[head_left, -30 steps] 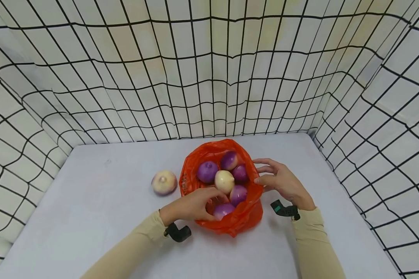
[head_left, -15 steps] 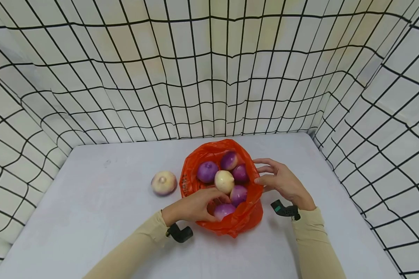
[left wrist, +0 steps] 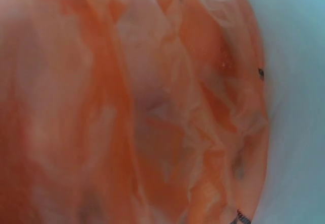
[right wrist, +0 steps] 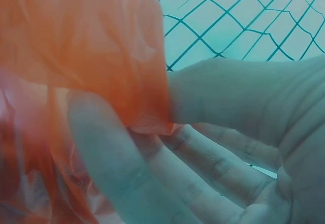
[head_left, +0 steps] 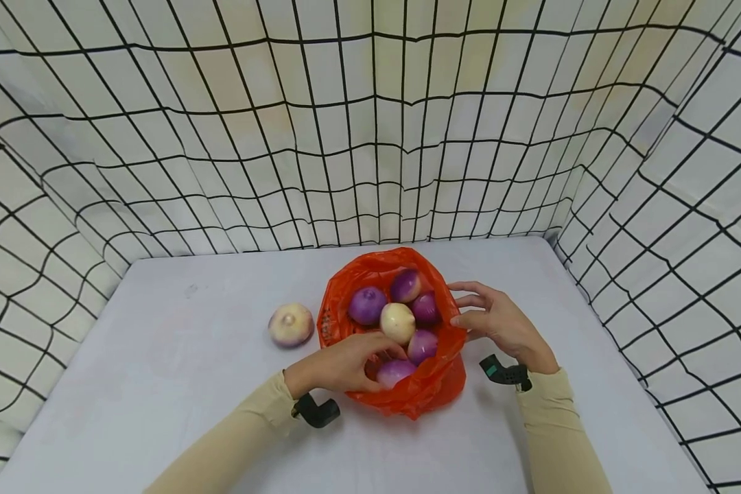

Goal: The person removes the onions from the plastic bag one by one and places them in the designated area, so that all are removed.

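A: What fills the upper part of the head view?

B: A white backdrop (head_left: 370, 68) ruled with black grid lines; below it extends a white-covered table (head_left: 179, 357).

A: And the largest object on the table?

B: A red plastic bag (head_left: 432, 392), near the table's middle, its mouth turned upward. Two tan sleeves (head_left: 222, 439) reach in from the near edge.

A: State of each grip?

B: The left hand (head_left: 352, 360), inside the bag, grasps the purple onion (head_left: 395, 373) nearest the person, thumb at its side and fingers curved over it. The right hand (head_left: 500, 322) pinches the bag's right rim, most of its fingers spread along the outer wall.

A: The remaining onions?

B: Five more lie within the bag: four purple onions (head_left: 368, 306) around one cream onion (head_left: 398, 324). A pale onion (head_left: 291, 324) rests on the table, just left of the bag.

A: Smaller details?

B: Each wrist bears a black device (head_left: 503, 372), the right one with a green patch (head_left: 490, 369).

A: Any writing?

B: Dark print (head_left: 326, 326) on the bag's left inner wall, and dark marks (left wrist: 242, 217) in the left wrist view; both are too small or blurred to read.
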{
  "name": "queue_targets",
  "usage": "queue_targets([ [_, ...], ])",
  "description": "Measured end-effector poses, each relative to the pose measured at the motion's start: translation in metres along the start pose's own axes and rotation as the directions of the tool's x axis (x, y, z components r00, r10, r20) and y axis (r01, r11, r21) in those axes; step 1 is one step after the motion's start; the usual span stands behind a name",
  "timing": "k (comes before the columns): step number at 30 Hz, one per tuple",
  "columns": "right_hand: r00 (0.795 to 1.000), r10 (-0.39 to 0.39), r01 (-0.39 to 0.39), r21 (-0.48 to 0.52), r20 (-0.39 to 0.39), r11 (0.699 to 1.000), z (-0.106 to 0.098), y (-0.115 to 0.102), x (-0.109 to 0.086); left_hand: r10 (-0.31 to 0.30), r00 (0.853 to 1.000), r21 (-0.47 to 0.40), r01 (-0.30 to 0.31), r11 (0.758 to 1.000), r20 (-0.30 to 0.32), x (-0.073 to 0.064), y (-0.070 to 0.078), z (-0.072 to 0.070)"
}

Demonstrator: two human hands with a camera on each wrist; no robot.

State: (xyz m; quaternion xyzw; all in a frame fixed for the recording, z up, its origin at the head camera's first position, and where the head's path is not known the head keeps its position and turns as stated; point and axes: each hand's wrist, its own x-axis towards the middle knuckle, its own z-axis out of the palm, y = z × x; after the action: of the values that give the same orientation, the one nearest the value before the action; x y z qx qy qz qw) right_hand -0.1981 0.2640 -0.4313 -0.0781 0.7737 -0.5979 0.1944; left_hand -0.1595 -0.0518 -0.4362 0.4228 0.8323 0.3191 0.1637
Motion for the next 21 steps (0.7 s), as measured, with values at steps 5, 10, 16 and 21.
queue_targets([
  [5, 1.0, -0.002, 0.002, 0.01, 0.006, 1.0, 0.001, -0.001, 0.0, -0.013, 1.0, 0.016, 0.013, 1.0, -0.017, -0.004, 0.002, -0.006],
  [10, 1.0, -0.006, 0.006, 0.005, 0.012, 1.0, 0.003, -0.001, 0.0, -0.022, 0.999, 0.078, 0.026, 0.997, -0.042, -0.009, 0.003, -0.014],
  [16, 1.0, -0.012, 0.012, -0.001, 0.015, 1.0, 0.005, 0.0, 0.0, -0.078, 0.996, 0.066, 0.081, 0.995, -0.047, -0.014, 0.009, -0.025],
  [21, 1.0, -0.021, 0.021, -0.007, 0.018, 1.0, 0.005, 0.001, -0.002, -0.107, 0.993, 0.034, 0.108, 0.994, -0.049, -0.017, 0.014, -0.033],
])
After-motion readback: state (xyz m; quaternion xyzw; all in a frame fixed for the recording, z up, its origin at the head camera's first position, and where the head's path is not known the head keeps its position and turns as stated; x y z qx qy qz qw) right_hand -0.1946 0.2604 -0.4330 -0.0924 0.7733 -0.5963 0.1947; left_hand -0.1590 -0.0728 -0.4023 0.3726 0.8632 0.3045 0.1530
